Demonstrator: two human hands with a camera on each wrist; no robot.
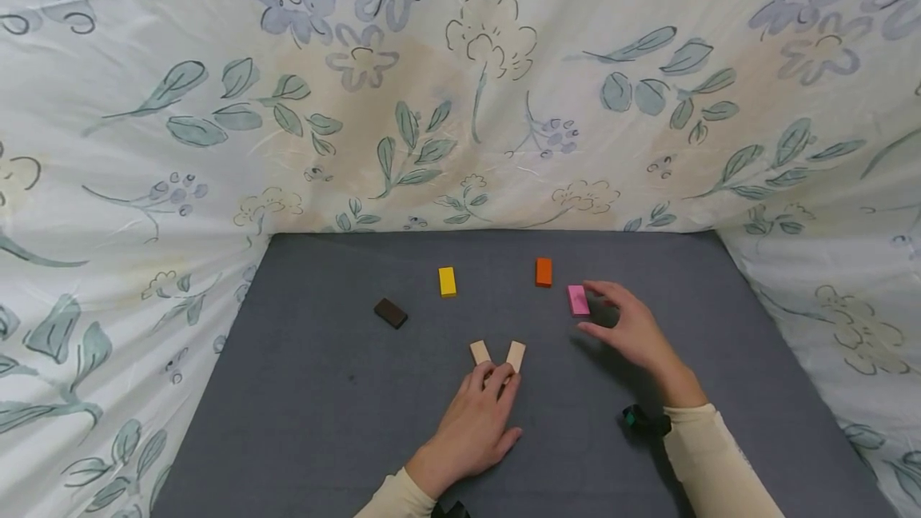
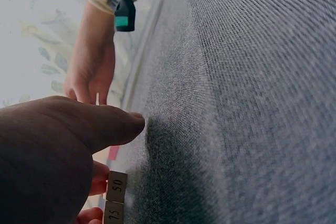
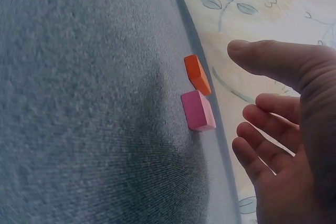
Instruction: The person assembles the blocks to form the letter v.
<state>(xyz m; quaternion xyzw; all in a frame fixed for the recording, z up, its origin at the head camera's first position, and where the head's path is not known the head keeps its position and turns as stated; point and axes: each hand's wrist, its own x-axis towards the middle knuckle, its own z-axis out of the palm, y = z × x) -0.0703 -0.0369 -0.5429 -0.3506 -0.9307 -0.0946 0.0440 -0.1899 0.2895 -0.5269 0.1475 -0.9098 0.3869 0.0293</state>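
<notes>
Two plain wooden blocks stand in a V in the head view, a left one [image 1: 480, 352] and a right one [image 1: 516, 354]. My left hand [image 1: 471, 426] reaches over their near ends, fingertips right at them. In the left wrist view the block ends read 50 [image 2: 116, 186] and 75 [image 2: 113, 213], with the thumb held apart from them. My right hand [image 1: 631, 328] spreads thumb and fingers beside a pink block [image 1: 578, 300], nothing held between them. The right wrist view shows a gap between that hand and the pink block.
An orange block [image 1: 544, 272] lies just behind the pink one. Farther left are a yellow block [image 1: 448, 282] and a dark brown block [image 1: 391, 313]. Floral cloth [image 1: 489, 102] hangs behind and beside the dark grey table surface [image 1: 309, 406].
</notes>
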